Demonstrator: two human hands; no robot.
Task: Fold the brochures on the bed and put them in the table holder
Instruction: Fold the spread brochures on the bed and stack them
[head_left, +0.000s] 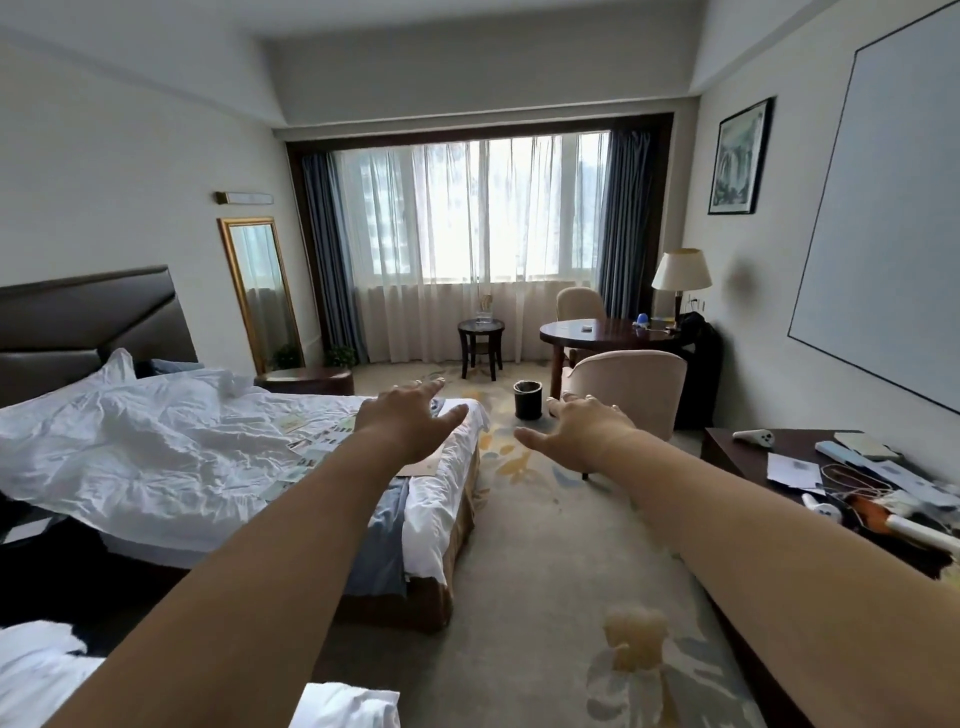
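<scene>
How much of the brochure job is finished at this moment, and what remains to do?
Done: nothing visible. The brochures lie scattered on the bed, apparently unfolded. In hand: nothing; the left hand and the right hand are stretched forward, open and empty. Left: folding every brochure and carrying them to the table holder, which I cannot make out here.

Reaching forward with both bare arms, nearly straight and set apart. Holding the left hand (410, 420) palm down, fingers straight and slightly spread, thumb angled out to the right. Holding the right hand (581, 432) palm down too, slightly lower in view, fingers extended, thumb pointing left, gripping nothing in either.
</scene>
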